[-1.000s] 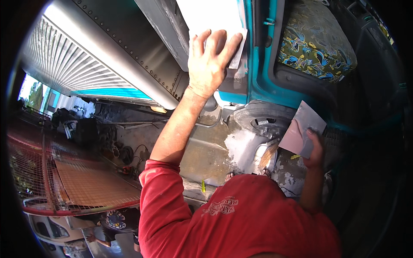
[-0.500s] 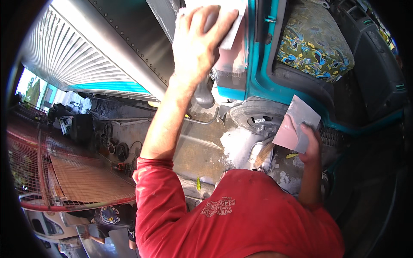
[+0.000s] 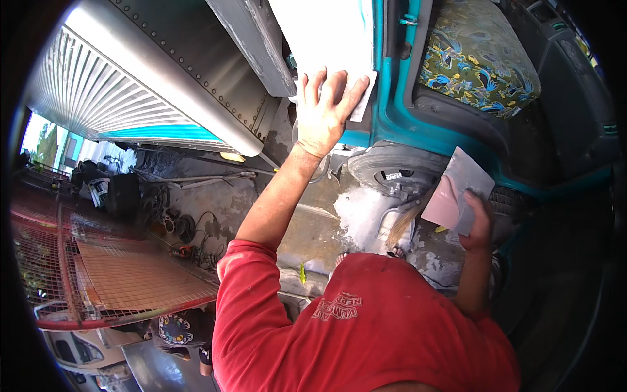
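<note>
While the left hand [image 3: 320,121], fingers splayed, holds a thin pale rectangular spreader [image 3: 365,98] near the glare-white flat panel [image 3: 323,32]'s right edge, the right hand [image 3: 480,221] clamps a square grey sheet [image 3: 477,174] bearing pink paste [image 3: 439,206]: likely filler-spreading, next stroke wants even pressure.

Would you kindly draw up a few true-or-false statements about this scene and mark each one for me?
1. The left hand holds a pale card at the bright white panel. True.
2. The right hand is empty. False: it holds a flat plate with pink paste on it.
3. The seat has a patterned cover. True.
4. The person's shirt is green. False: it is red.
5. The mesh fence is on the right side of the picture. False: it is on the left.
</note>
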### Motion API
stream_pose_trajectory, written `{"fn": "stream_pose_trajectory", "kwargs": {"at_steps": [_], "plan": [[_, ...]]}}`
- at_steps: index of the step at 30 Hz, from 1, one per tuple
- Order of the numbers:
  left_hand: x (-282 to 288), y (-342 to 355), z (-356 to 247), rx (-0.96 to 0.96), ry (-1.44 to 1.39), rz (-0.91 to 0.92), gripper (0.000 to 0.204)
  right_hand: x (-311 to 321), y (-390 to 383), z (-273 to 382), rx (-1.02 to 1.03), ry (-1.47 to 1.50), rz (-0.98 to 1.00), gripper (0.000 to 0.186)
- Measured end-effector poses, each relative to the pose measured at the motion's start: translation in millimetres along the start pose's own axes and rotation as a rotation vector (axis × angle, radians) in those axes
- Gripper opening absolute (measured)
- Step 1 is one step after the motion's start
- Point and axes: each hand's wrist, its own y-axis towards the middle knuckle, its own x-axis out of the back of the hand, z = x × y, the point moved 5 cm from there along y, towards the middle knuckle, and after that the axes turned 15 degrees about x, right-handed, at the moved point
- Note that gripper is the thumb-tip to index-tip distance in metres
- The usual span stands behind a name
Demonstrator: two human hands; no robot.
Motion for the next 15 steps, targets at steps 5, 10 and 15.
{"fn": "stream_pose_trajectory", "kwargs": {"at_steps": [5, 10, 15], "plan": [[-44.0, -75.9, 11.3, 0.035, -0.075, 0.200, 0.080, -2.5, -3.0, 10.1, 0.009, -0.013, 0.031, 0.042], [-4.1, -66.3, 5.5, 0.058, -0.078, 0.307, 0.075, -3.2, -8.8, 13.0, 0.004, -0.084, 0.029, 0.044], [95.2, 78.8, 11.7, -0.008, -0.087, -0.006, 0.078, -2.8, -4.6, 4.1, -0.002, 0.034, 0.075, 0.045]]}}
